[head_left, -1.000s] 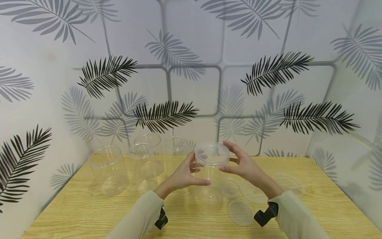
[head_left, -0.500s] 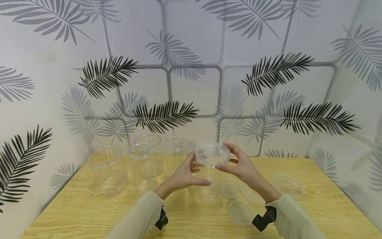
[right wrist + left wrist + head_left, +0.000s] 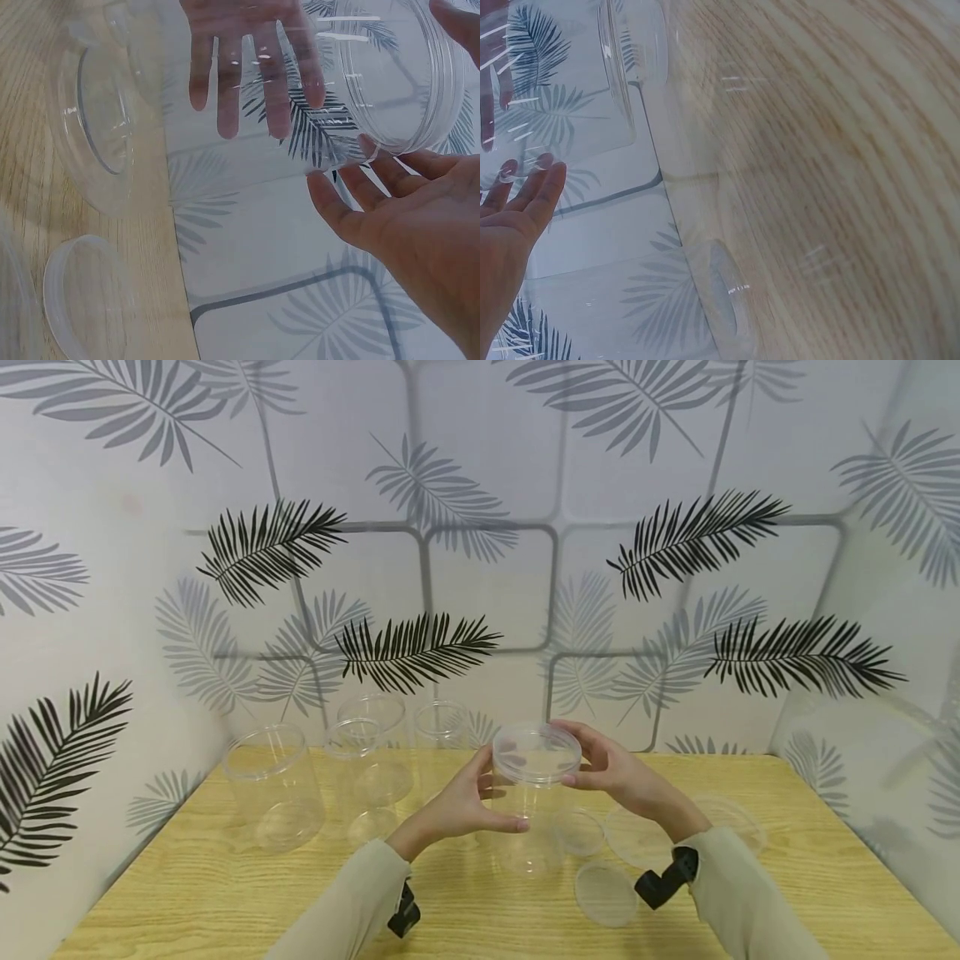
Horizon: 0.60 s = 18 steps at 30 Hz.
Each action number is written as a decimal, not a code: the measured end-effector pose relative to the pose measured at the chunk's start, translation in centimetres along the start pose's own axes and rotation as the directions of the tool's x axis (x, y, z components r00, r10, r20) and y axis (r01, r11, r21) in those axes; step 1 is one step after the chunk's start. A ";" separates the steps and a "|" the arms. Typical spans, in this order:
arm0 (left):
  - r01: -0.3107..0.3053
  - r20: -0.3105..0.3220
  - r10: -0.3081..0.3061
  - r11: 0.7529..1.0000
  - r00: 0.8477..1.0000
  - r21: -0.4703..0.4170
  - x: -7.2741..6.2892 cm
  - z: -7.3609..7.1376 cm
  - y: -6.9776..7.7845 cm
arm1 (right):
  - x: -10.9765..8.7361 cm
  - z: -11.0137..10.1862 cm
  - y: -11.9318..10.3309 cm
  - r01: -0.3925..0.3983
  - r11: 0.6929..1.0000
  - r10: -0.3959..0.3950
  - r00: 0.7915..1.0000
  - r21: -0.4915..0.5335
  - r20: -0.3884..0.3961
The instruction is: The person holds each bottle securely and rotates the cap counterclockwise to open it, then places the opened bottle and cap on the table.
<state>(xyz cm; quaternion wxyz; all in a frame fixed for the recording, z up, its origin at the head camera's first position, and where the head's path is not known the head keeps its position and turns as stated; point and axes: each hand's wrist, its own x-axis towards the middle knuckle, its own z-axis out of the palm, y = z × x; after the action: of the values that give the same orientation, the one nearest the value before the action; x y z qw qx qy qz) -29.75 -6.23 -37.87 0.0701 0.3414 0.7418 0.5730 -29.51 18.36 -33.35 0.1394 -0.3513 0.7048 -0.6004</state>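
A clear plastic jar (image 3: 528, 847) stands upright in front of me, with a clear round lid (image 3: 536, 753) on its top. My left hand (image 3: 465, 802) grips the jar's left side, thumb across the front and fingers behind; those fingers (image 3: 229, 82) show through the wall in the right wrist view. At the lid's right edge, my right hand (image 3: 618, 772) holds the rim between its thumb in front and fingers behind. In the left wrist view the left hand (image 3: 517, 217) is partly cut off. Whether the jar's base touches the table cannot be told.
Several open clear jars, among them a wide one (image 3: 277, 802) and a narrow one (image 3: 442, 727), stand at the left and back of the wooden table (image 3: 210, 893). Loose clear lids, including a small one (image 3: 606, 893) and a larger one (image 3: 735, 822), lie at the right.
Around the lid's edge, my right hand has shifted its fingers and thumb. The jar and lid have moved very slightly right and down in view; the left hand keeps its grip.
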 end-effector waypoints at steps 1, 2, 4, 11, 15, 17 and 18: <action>0.000 0.000 0.000 1.000 1.000 0.002 0.0 0.0 0.0 | 0.0 -0.1 0.0 -0.001 1.000 0.001 1.000 -0.002 0.008; 0.000 0.001 0.000 1.000 1.000 0.003 0.0 0.0 0.1 | 0.0 -0.2 0.0 -0.002 1.000 0.002 1.000 -0.004 0.015; 0.001 0.000 -0.001 1.000 1.000 0.008 0.0 0.0 0.1 | 0.0 -0.3 0.0 -0.007 1.000 0.007 1.000 -0.007 0.019; -0.013 -0.014 0.013 1.000 1.000 -0.007 0.0 0.2 0.2 | -0.4 0.0 -0.3 -0.009 1.000 0.009 1.000 -0.012 -0.012; -0.013 -0.030 0.013 1.000 0.999 -0.005 -0.2 0.2 1.0 | -0.8 0.9 -0.7 -0.012 0.997 0.002 0.993 -0.081 -0.122; -0.009 -0.043 0.009 1.000 0.999 0.000 -0.1 0.2 0.8 | -0.8 1.6 -0.9 -0.022 0.989 -0.008 0.980 -0.146 -0.201; -0.007 -0.049 0.008 1.000 0.999 0.008 0.0 0.2 0.5 | -0.8 2.0 -0.9 -0.032 0.982 -0.014 0.970 -0.185 -0.244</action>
<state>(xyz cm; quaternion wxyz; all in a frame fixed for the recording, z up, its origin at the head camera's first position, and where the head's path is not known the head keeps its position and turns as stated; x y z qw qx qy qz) -29.46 -6.05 -37.48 0.0483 0.3302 0.7441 0.5787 -27.38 17.35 -33.12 0.0209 -0.2830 0.7715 -0.5694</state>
